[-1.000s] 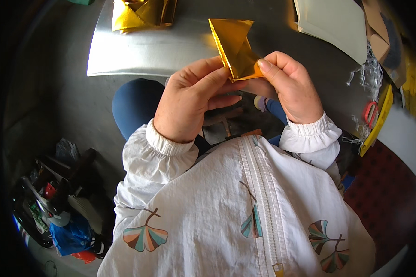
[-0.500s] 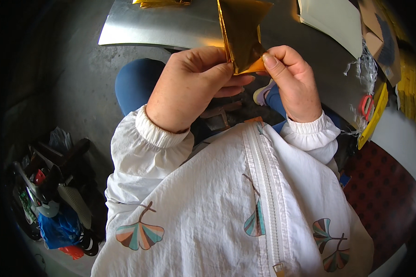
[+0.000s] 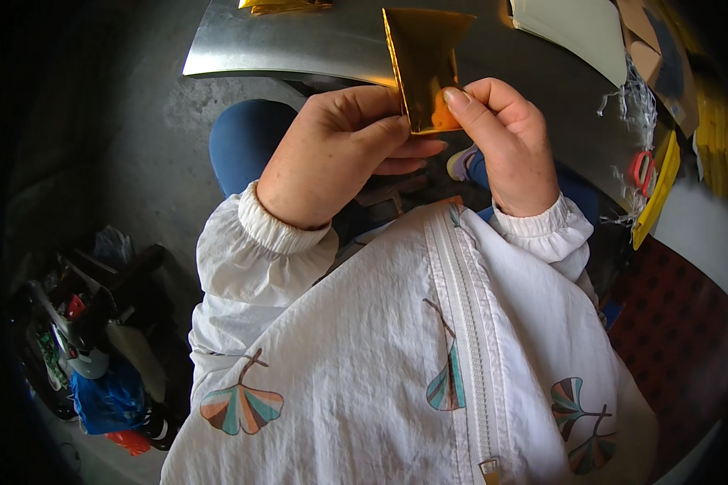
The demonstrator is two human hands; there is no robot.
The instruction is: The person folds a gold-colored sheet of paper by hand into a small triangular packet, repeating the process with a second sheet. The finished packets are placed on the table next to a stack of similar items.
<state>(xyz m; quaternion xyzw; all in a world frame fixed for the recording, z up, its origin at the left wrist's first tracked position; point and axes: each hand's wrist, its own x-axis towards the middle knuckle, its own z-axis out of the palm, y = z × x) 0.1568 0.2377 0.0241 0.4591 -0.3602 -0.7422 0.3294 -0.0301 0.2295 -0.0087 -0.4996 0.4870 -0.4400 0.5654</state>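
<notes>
Tucked inward, seemingly, since the earlier frame: lower right corner of folded gold foil [image 3: 425, 56]. Sits pinched there by right hand [image 3: 511, 149], probably to flatten the crease; gripped lower left by left hand [image 3: 325, 160], likely for steadiness. Beyond, on metal table [image 3: 299, 50]: more gold foil [image 3: 287, 7].

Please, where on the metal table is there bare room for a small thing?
Two patches look bare: the left front of the metal table, between the gold foil pile and the near edge; and the darker stretch between the right hand and the pale sheets. The right edge is crowded with plastic strands, red-handled scissors and a yellow strip.
</notes>
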